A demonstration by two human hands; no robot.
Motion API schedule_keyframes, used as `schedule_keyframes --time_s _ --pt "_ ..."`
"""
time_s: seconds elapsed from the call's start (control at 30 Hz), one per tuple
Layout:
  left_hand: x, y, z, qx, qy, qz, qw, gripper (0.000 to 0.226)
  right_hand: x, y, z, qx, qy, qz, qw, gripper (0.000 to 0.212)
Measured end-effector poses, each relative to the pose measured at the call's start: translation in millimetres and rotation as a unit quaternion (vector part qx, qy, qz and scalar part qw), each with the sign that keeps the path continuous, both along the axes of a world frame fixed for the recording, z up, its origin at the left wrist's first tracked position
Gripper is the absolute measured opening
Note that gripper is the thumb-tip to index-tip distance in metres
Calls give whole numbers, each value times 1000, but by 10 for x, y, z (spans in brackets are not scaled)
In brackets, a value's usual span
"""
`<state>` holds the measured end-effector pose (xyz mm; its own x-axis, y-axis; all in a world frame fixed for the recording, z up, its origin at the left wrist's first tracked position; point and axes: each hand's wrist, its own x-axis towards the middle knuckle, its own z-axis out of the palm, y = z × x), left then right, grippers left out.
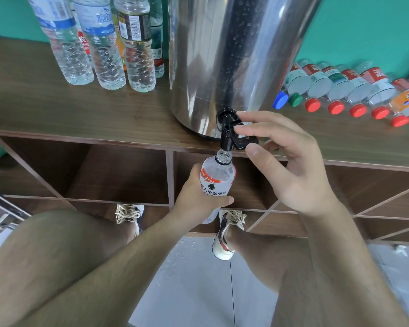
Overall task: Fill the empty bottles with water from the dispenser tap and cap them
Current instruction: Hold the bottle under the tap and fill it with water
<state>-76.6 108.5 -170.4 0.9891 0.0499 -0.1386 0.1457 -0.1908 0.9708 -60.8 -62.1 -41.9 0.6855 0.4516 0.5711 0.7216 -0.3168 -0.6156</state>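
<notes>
head view: left hand (194, 197) wraps the uncapped bottle (216, 178), its mouth just under the tap (226, 135) of the steel dispenser (222, 55); right hand (291, 166) pinches the tap lever (242, 143) between thumb and forefinger.

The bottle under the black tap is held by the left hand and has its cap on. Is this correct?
Not quite. In the head view the bottle has no cap: its open neck sits just under the black tap. The left hand does hold it.
</notes>
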Motion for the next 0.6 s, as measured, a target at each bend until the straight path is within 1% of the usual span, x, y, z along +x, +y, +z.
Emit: schedule_keyframes --time_s 0.3,0.6 --pt "10 -19 11 12 3 -3 1000 81 15 -11 -14 3 -4 7 1000 25" --pt "4 -20 4 12 2 0 1000 82 22 -40 -4 -10 7 20 1000 32"
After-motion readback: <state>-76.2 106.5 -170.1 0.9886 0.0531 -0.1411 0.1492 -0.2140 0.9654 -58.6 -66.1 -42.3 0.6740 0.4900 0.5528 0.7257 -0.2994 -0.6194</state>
